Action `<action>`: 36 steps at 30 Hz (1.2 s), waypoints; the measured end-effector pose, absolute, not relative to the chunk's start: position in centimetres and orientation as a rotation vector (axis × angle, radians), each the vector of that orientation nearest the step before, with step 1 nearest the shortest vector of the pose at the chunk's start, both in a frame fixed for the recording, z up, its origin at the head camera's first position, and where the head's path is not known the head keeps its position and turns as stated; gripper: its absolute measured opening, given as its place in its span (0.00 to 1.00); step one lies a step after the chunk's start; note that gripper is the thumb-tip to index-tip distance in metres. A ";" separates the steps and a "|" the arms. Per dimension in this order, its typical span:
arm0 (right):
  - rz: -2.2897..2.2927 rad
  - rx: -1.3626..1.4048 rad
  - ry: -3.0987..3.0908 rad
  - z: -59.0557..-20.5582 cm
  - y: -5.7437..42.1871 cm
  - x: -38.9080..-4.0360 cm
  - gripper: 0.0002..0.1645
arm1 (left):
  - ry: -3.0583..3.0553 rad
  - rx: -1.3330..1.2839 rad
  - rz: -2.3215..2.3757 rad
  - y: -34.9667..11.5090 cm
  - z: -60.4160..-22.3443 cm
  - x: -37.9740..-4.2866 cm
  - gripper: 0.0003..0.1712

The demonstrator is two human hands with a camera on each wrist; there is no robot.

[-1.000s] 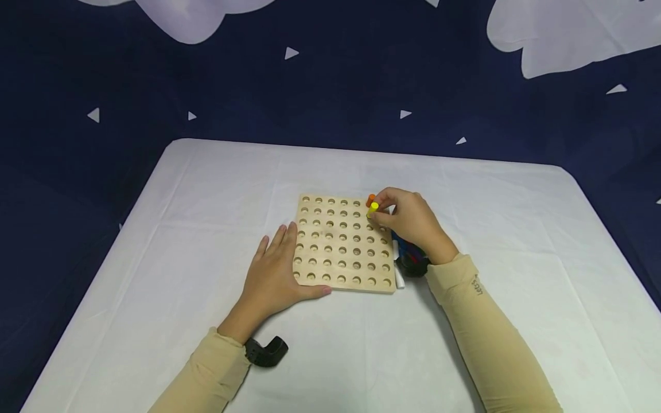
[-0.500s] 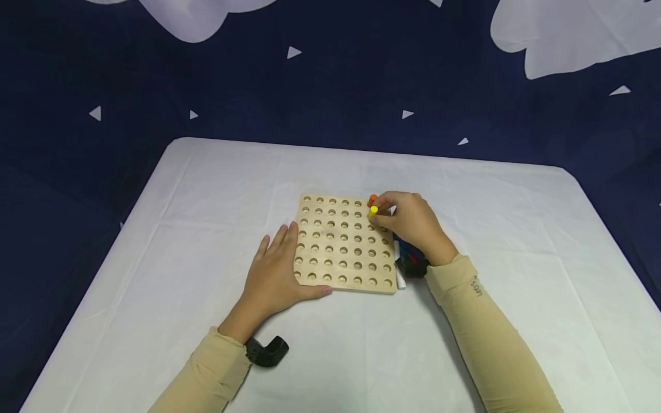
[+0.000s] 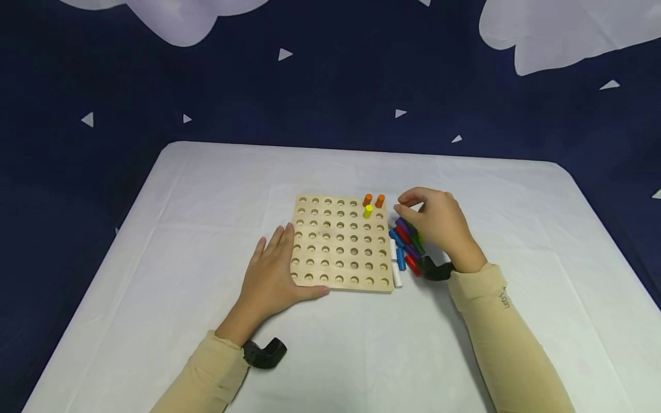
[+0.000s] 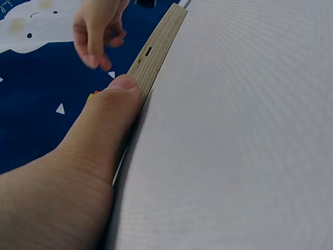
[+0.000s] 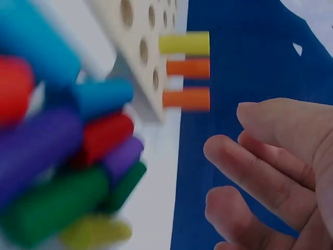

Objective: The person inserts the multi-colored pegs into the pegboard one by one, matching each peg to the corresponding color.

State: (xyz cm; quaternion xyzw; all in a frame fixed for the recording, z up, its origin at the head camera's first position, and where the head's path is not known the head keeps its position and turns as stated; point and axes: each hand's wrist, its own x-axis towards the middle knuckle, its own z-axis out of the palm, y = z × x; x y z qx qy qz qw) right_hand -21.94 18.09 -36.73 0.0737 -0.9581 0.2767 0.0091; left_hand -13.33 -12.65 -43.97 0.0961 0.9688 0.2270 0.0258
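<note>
A square wooden pegboard (image 3: 333, 244) with rows of round holes lies on the table. My left hand (image 3: 276, 269) rests along its left side, fingers straight, the thumb along the front edge. Two orange pegs (image 5: 187, 98) stand upright in the board's far right corner, with a yellow peg (image 3: 368, 211) in the row before them. To the right of the board my right hand (image 3: 436, 218) hovers with nothing between its parted thumb and fingers. Below it lies a pile of loose pegs (image 3: 408, 238) in blue, red, purple, green and yellow, partly hidden by the hand.
White pegs (image 3: 396, 275) lie against the board's right edge, with a blue peg (image 3: 401, 259) beside them. The white-covered table (image 3: 232, 183) reaches back to a dark blue cloth (image 3: 330, 86) with clouds and triangles. A black wrist camera (image 3: 265, 353) sits at each sleeve.
My right hand has let go of the yellow peg, which now stands in the board, and has moved right over the loose pegs. The left hand stays at the board's side.
</note>
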 end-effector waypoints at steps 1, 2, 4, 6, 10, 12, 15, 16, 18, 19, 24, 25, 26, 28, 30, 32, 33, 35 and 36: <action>0.855 0.205 -2.997 -36.7 18.5 -21.8 0.14 | 2.995 0.297 0.705 -12.7 -44.0 -13.3 0.85; 0.843 0.184 -3.003 -36.8 19.0 -21.6 0.15 | 2.995 0.297 0.709 -12.7 -44.0 -13.3 0.85; 0.816 0.151 -3.015 -37.0 19.8 -21.3 0.15 | 2.994 0.299 0.710 -12.7 -44.0 -13.3 0.85; 0.783 0.129 -3.032 -37.3 20.6 -21.0 0.15 | 2.994 0.296 0.708 -12.8 -44.0 -13.3 0.85; 0.731 0.101 -3.084 -37.9 21.6 -20.7 0.17 | 3.001 0.289 0.703 -12.9 -43.9 -13.4 0.85; 0.712 0.097 -3.120 -38.1 21.8 -20.7 0.18 | 3.006 0.288 0.703 -12.9 -43.9 -13.4 0.85; 0.680 0.093 -3.176 -38.1 22.0 -20.8 0.20 | 3.003 0.292 0.710 -12.9 -44.0 -13.4 0.85; 0.665 0.096 -3.195 -38.1 22.0 -20.8 0.20 | 3.002 0.291 0.706 -12.9 -44.0 -13.4 0.85; 0.627 0.101 -3.231 -38.0 22.1 -20.8 0.20 | 3.000 0.293 0.705 -12.9 -44.0 -13.4 0.85; 0.608 0.103 -3.248 -38.0 22.1 -20.8 0.20 | 3.001 0.295 0.705 -12.9 -44.0 -13.4 0.85; 0.555 0.101 -3.308 -37.9 22.0 -20.7 0.20 | 3.010 0.303 0.700 -12.8 -44.0 -13.5 0.85; 0.555 0.096 -3.315 -37.9 22.0 -20.6 0.20 | 3.011 0.303 0.698 -12.8 -44.1 -13.5 0.85; 0.554 0.091 -3.321 -37.9 22.0 -20.6 0.21 | 3.011 0.303 0.696 -12.8 -44.1 -13.5 0.85; 0.546 0.080 -3.331 -37.9 21.9 -20.5 0.21 | 3.011 0.304 0.692 -12.8 -44.1 -13.5 0.85; 0.538 0.076 -3.337 -37.9 22.0 -20.5 0.22 | 3.009 0.303 0.689 -12.8 -44.1 -13.5 0.85; 0.522 0.077 -3.340 -37.9 22.0 -20.4 0.22 | 3.007 0.302 0.690 -12.7 -44.1 -13.5 0.85; 0.511 0.078 -3.342 -38.0 22.0 -20.4 0.22 | 3.006 0.302 0.692 -12.7 -44.1 -13.5 0.85; 0.494 0.085 -3.345 -38.0 22.0 -20.4 0.22 | 3.004 0.300 0.697 -12.7 -44.1 -13.4 0.85; 0.487 0.090 -3.348 -38.1 22.1 -20.4 0.22 | 3.004 0.300 0.698 -12.7 -44.1 -13.4 0.85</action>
